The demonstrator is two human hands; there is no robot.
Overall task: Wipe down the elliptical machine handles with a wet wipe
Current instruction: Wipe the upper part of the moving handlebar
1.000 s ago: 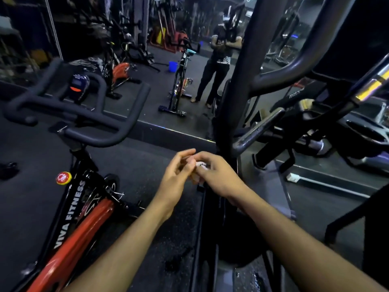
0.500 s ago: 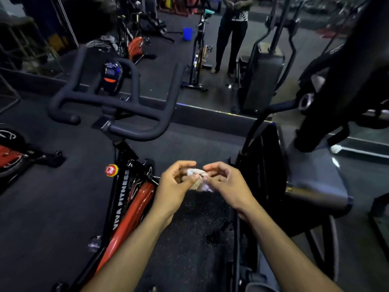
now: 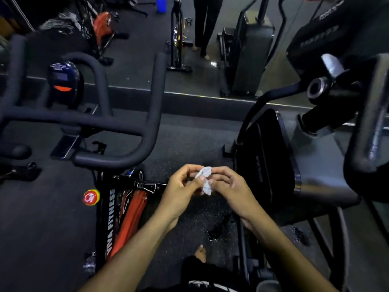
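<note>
Room: dim gym, dark speckled floor (image 3: 185, 144); a mirror wall (image 3: 210, 66) runs along the far side, with more machines reflected in it.
Elliptical machine (image 3: 271, 161): on the right, black housing and crank arm close to the camera. Its handles are now out of frame; one second ago the uprights filled the upper right of the view.
Spin bike (image 3: 117, 209): on the left, red-and-black frame, handlebars (image 3: 134, 131) level with the hands' far side.
View change: the head has tipped down over the last second, from the handles to the hands.
Left hand (image 3: 179, 197): grip narrow, thumb and fingertips pinching the wet wipe (image 3: 205, 180).
Right hand (image 3: 233, 192): grip likewise narrow, pinching the wipe's other side.
Wipe change: half a second ago a tight wad between the hands; now it looks a little more drawn out, though the light is poor.
Task meaning: probably the wipe is being opened; no handle is touched yet.
Bare foot (image 3: 200, 252): on the floor below the hands.
</note>
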